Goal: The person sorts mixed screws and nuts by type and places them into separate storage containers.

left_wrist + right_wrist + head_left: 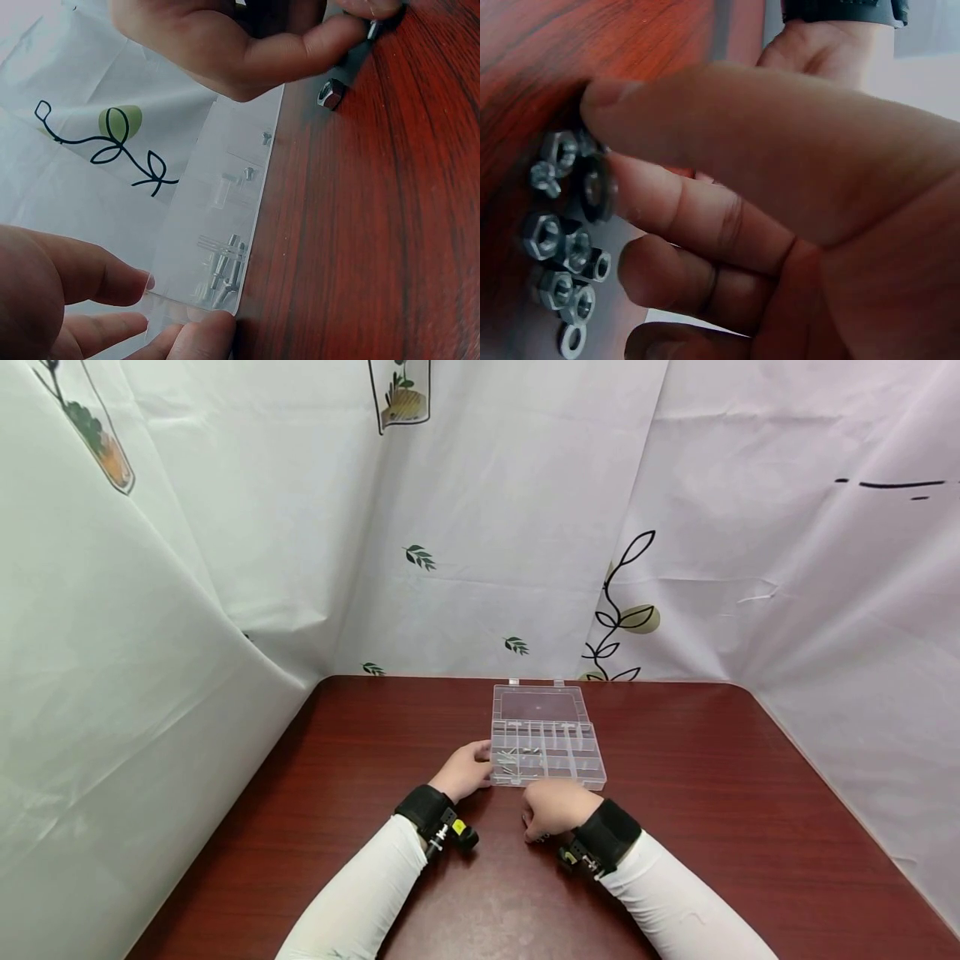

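Observation:
A clear plastic compartment box lies on the table with its lid folded back. My left hand grips its left end, fingers and thumb at the corner. Several metal screws lie in the compartments at that end. In front of the box, my right hand reaches down to a small cluster of metal nuts. In the right wrist view a dark-edged washer touches the index fingertip, the thumb tip just above; I cannot tell whether they pinch it. A smaller flat washer lies beside the nuts.
The reddish-brown wooden table extends to both sides of the box. A white printed curtain hangs behind and beside it. Black straps with small cameras circle both wrists. A single nut lies near the box's front edge.

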